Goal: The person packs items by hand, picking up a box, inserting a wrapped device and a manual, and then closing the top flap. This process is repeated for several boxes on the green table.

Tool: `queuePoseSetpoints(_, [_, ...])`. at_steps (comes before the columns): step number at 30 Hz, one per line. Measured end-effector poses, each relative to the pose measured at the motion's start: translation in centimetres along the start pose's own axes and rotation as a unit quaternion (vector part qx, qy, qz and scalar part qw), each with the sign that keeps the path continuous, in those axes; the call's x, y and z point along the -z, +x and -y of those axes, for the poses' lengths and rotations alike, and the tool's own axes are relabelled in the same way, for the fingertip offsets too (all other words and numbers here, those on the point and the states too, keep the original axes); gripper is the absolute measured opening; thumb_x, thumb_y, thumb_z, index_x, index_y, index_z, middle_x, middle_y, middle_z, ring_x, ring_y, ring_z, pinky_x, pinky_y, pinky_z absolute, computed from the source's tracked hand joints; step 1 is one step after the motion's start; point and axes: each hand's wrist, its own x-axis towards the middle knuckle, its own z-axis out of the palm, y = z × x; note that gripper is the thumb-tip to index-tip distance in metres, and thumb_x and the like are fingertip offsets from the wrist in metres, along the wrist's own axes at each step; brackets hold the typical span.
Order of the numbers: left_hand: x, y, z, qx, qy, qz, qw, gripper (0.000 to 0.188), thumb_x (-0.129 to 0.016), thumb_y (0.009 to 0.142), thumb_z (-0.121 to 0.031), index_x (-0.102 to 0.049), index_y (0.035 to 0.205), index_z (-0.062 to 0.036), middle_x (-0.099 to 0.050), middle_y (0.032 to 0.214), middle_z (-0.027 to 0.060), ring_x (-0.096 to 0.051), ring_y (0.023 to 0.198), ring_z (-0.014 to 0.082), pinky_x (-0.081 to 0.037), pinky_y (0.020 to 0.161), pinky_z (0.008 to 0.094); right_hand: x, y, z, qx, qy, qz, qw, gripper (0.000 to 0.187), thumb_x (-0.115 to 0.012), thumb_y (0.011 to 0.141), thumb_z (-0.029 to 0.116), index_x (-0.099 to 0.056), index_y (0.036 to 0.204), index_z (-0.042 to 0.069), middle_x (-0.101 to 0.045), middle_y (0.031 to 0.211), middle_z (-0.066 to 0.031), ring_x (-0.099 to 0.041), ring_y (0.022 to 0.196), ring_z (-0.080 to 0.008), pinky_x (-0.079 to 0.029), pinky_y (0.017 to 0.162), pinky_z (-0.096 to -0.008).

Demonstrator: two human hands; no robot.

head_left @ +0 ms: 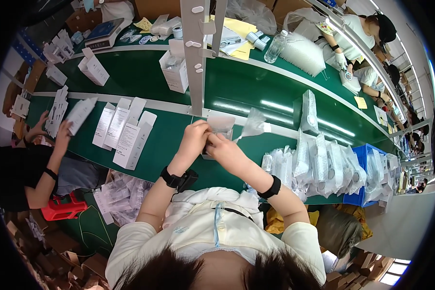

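My left hand (194, 140) and my right hand (227, 151) meet over the green bench, fingers bent and closed together. Whatever they pinch is hidden behind the fingers. Just beyond them, partly covered by both hands, stands a small white box (221, 122) with its upper part visible. Beside my right hand, a crumpled clear plastic bag (253, 124) sticks up by the box. Left of my hands, several white printed boxes (129, 145) stand with their top flaps raised. Right of my right hand, items in clear bubble bags (319, 157) stand in a row.
A grey metal post (193, 63) rises beyond my hands. A blue crate (360, 159) holds more bagged items at right. At left a co-worker's hand (65, 130) holds a white box (82, 115). A red stool (65, 207) is below. An open box (174, 70) stands on the far bench.
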Motion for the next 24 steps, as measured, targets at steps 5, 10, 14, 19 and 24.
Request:
queuePoseSetpoints(5, [0.6, -0.5, -0.4, 0.037, -0.052, -0.014, 0.998, 0.006, -0.061, 0.067, 0.004, -0.058, 0.072, 0.0037, -0.058, 0.071, 0.0118, -0.057, 0.059, 0.0237, -0.045, 0.054, 0.0299, 0.8, 0.0, -0.1, 0.069, 0.027, -0.068, 0.995, 0.032, -0.061, 0.073, 0.035, -0.059, 0.075, 0.003, -0.055, 0.094, -0.006, -0.048, 0.098, -0.0243, -0.037, 0.091, -0.0432])
queuePoseSetpoints(10, [1.0, -0.4, -0.8, 0.089, -0.059, 0.021, 0.994, 0.011, -0.061, 0.069, 0.001, -0.059, 0.079, 0.0031, -0.06, 0.083, 0.011, -0.059, 0.066, 0.0246, -0.047, 0.059, 0.0284, 1.0, -1.6, -0.4, 0.034, -0.056, -0.002, 0.998, 0.04, -0.06, 0.072, 0.043, -0.06, 0.09, 0.007, -0.052, 0.103, -0.0065, -0.044, 0.107, -0.0243, -0.023, 0.099, -0.0525])
queuePoseSetpoints(14, [3.5, -1.7, 1.0, 0.086, -0.157, -0.044, 0.983, 0.03, -0.065, 0.07, -0.004, -0.057, 0.098, 0.0013, -0.055, 0.107, 0.0129, -0.057, 0.093, 0.0263, -0.046, 0.075, 0.0296, 0.3, -2.8, -1.6, 0.034, 0.018, -0.161, 0.986, 0.044, -0.068, 0.068, 0.036, -0.057, 0.101, 0.009, -0.049, 0.108, -0.009, -0.041, 0.111, -0.0251, -0.022, 0.099, -0.0536])
queuePoseSetpoints(19, [11.1, -6.0, 9.1, 0.084, 0.343, -0.13, 0.927, 0.064, -0.069, 0.067, -0.01, -0.04, 0.123, -0.0026, -0.027, 0.136, 0.0178, -0.025, 0.126, 0.0353, -0.023, 0.101, 0.047, -2.4, -4.7, -2.4, -0.112, 0.23, -0.468, 0.846, 0.054, -0.076, 0.061, 0.024, -0.053, 0.108, 0.009, -0.047, 0.111, -0.0125, -0.038, 0.112, -0.0274, -0.026, 0.099, -0.0472])
queuePoseSetpoints(24, [11.0, -8.9, 14.5, 0.253, 0.447, 0.072, 0.855, 0.077, -0.07, 0.063, -0.007, -0.031, 0.129, -0.0044, -0.017, 0.139, 0.0191, -0.016, 0.128, 0.0405, -0.022, 0.101, 0.0482, -3.6, -4.3, -2.2, -0.256, 0.325, -0.491, 0.766, 0.048, -0.075, 0.063, 0.018, -0.054, 0.105, 0.006, -0.049, 0.107, -0.0124, -0.042, 0.109, -0.0275, -0.033, 0.095, -0.0382])
